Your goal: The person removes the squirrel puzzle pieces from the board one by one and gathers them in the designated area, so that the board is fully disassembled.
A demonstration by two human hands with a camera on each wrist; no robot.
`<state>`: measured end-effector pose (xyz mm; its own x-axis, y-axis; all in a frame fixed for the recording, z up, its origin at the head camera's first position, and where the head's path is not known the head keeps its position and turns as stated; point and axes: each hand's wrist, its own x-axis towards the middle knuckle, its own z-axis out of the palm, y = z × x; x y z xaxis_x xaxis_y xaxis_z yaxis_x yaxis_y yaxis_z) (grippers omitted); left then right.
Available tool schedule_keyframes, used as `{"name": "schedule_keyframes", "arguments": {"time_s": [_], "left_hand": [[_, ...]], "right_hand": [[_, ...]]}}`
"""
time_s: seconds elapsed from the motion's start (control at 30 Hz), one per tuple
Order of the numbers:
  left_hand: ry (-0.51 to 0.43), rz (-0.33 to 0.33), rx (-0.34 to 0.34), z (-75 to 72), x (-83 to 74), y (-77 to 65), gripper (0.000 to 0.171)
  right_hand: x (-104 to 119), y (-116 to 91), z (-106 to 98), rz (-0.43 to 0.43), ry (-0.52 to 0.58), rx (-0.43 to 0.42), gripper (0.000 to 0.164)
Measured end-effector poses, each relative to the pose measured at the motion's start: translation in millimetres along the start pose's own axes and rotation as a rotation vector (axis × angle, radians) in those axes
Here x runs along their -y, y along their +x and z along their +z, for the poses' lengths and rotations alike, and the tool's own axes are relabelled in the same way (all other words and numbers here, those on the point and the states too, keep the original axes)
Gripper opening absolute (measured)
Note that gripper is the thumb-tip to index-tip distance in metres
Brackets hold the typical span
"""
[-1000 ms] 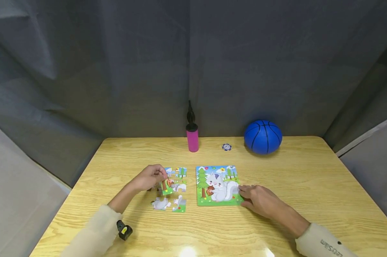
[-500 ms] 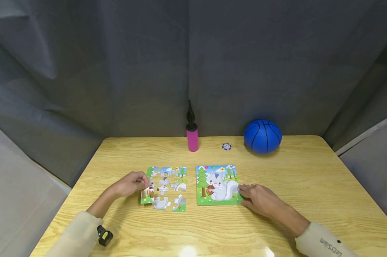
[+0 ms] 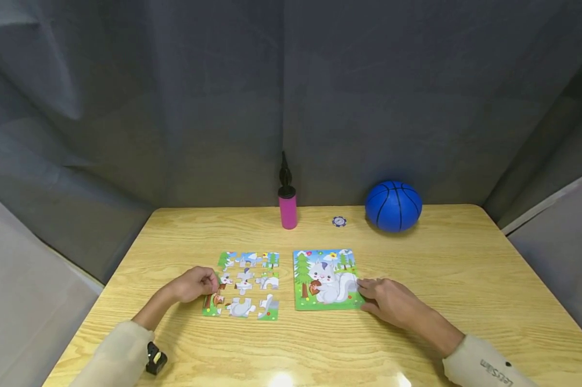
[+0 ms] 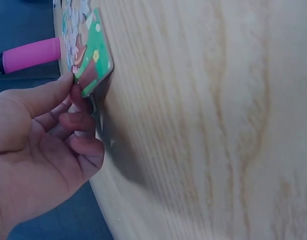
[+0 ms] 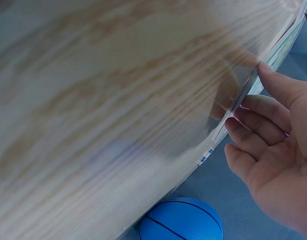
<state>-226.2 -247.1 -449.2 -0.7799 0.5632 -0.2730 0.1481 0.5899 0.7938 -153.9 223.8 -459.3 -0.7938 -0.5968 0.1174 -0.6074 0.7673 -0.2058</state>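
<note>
My left hand [image 3: 194, 284] pinches a corner jigsaw piece [image 4: 97, 52], green with a brown trunk, between thumb and forefinger. In the left wrist view one edge of the piece is tilted up off the table. Beside it several spread jigsaw pieces [image 3: 242, 307] lie in loose rows, with gaps between them, showing parts of a white squirrel. To their right lies a square squirrel picture [image 3: 336, 287], whole and flat. At its right edge rests my right hand [image 3: 389, 301], fingertips touching the side, fingers relaxed.
On the wooden table [image 3: 291, 349], a pink hand pump [image 3: 288, 211] stands upright at the back. A blue-and-white poker chip [image 3: 339, 221] lies to its right, then a blue basketball [image 3: 394, 207]. Dark cloth [image 3: 199, 134] hangs behind the table.
My left hand has carried the corner piece left and toward me, from over the other pieces to the lower left of the rows. The right hand stays on the picture's edge.
</note>
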Motion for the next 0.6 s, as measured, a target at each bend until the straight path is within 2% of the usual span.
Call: {"name": "schedule_keyframes", "arguments": {"time_s": [0.2, 0.37, 0.6], "left_hand": [[0.132, -0.024, -0.097, 2.7, 2.8, 3.2, 0.007], [0.157, -0.043, -0.123, 0.7, -0.4, 2.9, 0.008], [0.172, -0.047, -0.185, -12.4, -10.9, 4.9, 0.013]], "right_hand": [[0, 0, 0, 0.005, -0.003, 0.007, 0.042], [0, 1, -3, 0.02, 0.004, 0.026, 0.042], [-4, 10, -12, 0.111, 0.171, 0.08, 0.034]]}}
